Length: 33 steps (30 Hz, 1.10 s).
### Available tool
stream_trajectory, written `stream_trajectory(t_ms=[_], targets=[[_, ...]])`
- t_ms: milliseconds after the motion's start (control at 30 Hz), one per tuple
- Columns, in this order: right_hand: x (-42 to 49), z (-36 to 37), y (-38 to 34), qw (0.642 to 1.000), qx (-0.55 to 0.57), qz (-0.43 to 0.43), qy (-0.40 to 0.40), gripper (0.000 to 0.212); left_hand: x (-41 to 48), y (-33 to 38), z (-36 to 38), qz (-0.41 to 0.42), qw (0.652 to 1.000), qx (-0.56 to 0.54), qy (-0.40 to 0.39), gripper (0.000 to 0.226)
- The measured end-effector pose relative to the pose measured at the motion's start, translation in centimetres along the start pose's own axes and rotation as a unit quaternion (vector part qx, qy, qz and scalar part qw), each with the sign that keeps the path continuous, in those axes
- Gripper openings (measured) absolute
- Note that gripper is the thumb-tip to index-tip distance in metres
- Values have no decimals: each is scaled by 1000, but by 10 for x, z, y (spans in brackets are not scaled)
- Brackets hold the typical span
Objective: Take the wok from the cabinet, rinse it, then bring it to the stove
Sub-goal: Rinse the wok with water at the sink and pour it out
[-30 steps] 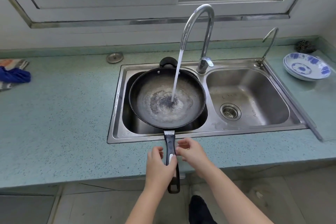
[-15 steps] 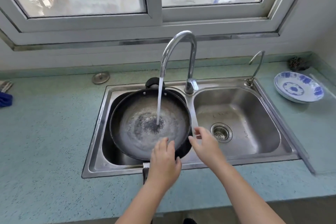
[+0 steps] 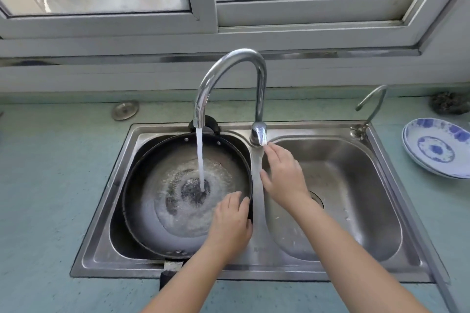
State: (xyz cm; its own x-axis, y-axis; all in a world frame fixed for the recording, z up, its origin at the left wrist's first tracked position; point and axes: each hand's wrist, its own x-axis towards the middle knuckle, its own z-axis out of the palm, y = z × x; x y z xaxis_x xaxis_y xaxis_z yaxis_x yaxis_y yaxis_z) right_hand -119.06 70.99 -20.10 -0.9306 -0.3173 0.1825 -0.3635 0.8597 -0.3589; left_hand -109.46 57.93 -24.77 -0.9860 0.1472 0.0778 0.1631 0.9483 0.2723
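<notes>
A black wok [image 3: 152,185] sits in the left basin of the steel sink [image 3: 101,236], its handle [image 3: 167,277] poking over the front rim. Water runs from the curved tap [image 3: 229,66] into the wok's middle, where it pools and foams. My left hand [image 3: 230,223] lies with relaxed fingers over the wok's near right rim. My right hand [image 3: 283,173] reaches over the divider, fingertips just below the tap lever [image 3: 259,132]; whether they touch it I cannot tell. Neither hand grips anything.
The right basin [image 3: 356,198] has a drain strainer, partly hidden by my right wrist. A small second tap [image 3: 370,104] stands at the sink's back right corner. Stacked blue-and-white plates [image 3: 437,150] rest on the green counter [image 3: 50,185], with a scourer [image 3: 449,103] behind and a round metal cap [image 3: 125,110] back left.
Both hands left the wok handle and moved forward: the left onto the wok's near rim, the right up to the tap lever. The head moved closer over the sink.
</notes>
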Motion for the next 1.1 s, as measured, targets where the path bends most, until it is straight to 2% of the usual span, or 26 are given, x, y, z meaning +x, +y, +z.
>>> stream_trajectory(t_ms=[167, 333, 533, 733, 1000, 1100], targets=[[21, 12, 0, 998, -46, -38, -11, 70, 6, 0, 9, -33, 997, 31, -69, 52], [18, 26, 9, 999, 16, -31, -4, 55, 4, 2, 14, -44, 993, 28, -107, 51], [14, 37, 3, 997, 77, 0, 30, 57, 5, 5, 11, -38, 994, 1, -102, 50], [-4, 46, 2, 998, 51, 23, 10, 61, -2, 2, 5, -54, 992, -15, -109, 49], [-27, 40, -27, 993, 62, 97, 25, 61, -23, -14, -18, -58, 995, -17, -80, 46], [-53, 42, -44, 991, 66, 114, 0, 62, -44, -25, -27, -68, 996, -32, -54, 46]])
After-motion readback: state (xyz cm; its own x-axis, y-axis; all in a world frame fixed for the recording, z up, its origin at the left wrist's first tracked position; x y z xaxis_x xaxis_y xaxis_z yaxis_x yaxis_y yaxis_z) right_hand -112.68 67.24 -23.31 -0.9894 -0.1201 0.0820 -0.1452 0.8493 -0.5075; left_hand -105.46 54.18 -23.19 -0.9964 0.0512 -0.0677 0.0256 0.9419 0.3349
